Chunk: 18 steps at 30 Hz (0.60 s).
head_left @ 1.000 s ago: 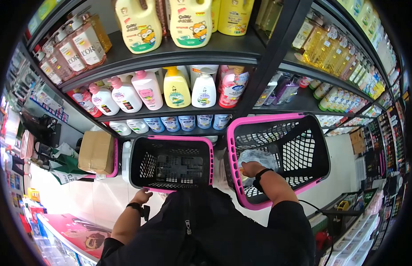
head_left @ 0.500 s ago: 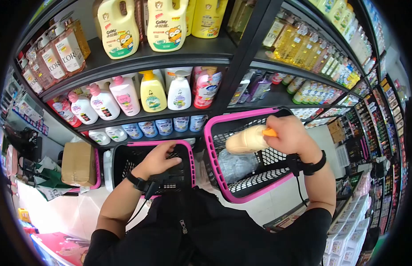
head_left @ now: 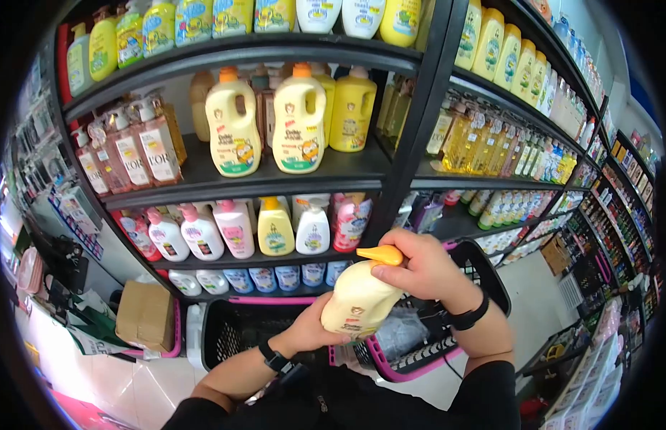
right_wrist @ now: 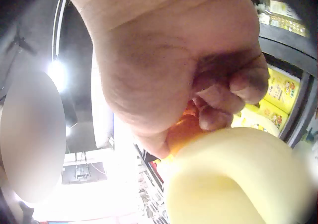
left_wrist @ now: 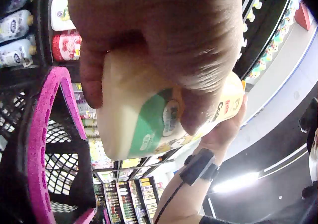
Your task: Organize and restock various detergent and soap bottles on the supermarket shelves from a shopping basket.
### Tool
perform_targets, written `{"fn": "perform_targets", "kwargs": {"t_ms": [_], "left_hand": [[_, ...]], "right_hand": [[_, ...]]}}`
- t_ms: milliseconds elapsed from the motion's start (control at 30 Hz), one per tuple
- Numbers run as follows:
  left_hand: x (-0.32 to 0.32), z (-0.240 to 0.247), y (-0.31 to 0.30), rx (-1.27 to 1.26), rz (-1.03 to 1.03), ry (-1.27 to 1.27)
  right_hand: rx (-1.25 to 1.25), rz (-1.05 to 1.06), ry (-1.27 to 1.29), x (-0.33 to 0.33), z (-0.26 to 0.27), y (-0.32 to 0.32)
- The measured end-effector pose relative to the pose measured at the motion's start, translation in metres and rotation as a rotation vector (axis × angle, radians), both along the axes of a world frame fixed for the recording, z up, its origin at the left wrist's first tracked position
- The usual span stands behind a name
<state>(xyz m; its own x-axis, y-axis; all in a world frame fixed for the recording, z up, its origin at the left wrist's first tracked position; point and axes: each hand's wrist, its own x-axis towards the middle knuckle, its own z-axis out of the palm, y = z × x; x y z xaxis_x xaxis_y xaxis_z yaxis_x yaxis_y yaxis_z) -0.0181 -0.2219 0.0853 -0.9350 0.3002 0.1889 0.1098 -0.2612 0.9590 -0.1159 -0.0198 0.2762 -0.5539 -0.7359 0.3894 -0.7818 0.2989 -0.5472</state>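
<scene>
A pale yellow bottle [head_left: 362,297] with an orange pump top [head_left: 382,255] is held tilted in front of the body, its top leaning right. My right hand [head_left: 422,269] grips it at the pump and neck; in the right wrist view the fingers curl around the orange part. Lower down, my left hand [head_left: 311,330] grips the body near the base. The left wrist view has the thumb over the label and the fingers [left_wrist: 92,82] on the opposite side. Two similar pale yellow bottles [head_left: 234,132] with handles stand on the middle shelf.
Below the bottle sit two black baskets with pink rims, the left one [head_left: 258,302] and the right one [head_left: 487,276], which holds a clear plastic bag [head_left: 401,333]. Shelves [head_left: 290,192] packed with pump bottles rise ahead. A cardboard box [head_left: 146,315] stands at the left.
The right hand has lifted the bottle from the right basket and brought it left. The left hand has come from over the left basket to hold its base. The head view has tilted up.
</scene>
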Motion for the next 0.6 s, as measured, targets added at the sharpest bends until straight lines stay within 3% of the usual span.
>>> {"fn": "perform_targets", "kwargs": {"t_ms": [100,200,367,500,533,600], "left_hand": [[0.005,0.000,-0.017,0.075,0.074,-0.007],[0.010,0.022,-0.030,0.127,0.180,0.002],[0.006,0.031,-0.047,0.015,0.226,0.012],[0.002,0.018,-0.035,-0.109,0.432,0.046],[0.002,0.016,-0.031,0.048,0.410,0.068],[0.011,0.007,-0.042,-0.225,0.488,0.031]], "right_hand": [[-0.327,0.073,-0.416,-0.015,-0.042,-0.013],[-0.451,0.193,-0.711,-0.016,-0.084,-0.034],[-0.630,0.123,-0.676,-0.021,-0.109,-0.075],[-0.804,0.074,-0.787,-0.042,-0.092,-0.086],[-0.849,0.082,-0.788,-0.050,-0.081,-0.085],[-0.971,0.014,-0.711,-0.072,-0.058,-0.083]]}}
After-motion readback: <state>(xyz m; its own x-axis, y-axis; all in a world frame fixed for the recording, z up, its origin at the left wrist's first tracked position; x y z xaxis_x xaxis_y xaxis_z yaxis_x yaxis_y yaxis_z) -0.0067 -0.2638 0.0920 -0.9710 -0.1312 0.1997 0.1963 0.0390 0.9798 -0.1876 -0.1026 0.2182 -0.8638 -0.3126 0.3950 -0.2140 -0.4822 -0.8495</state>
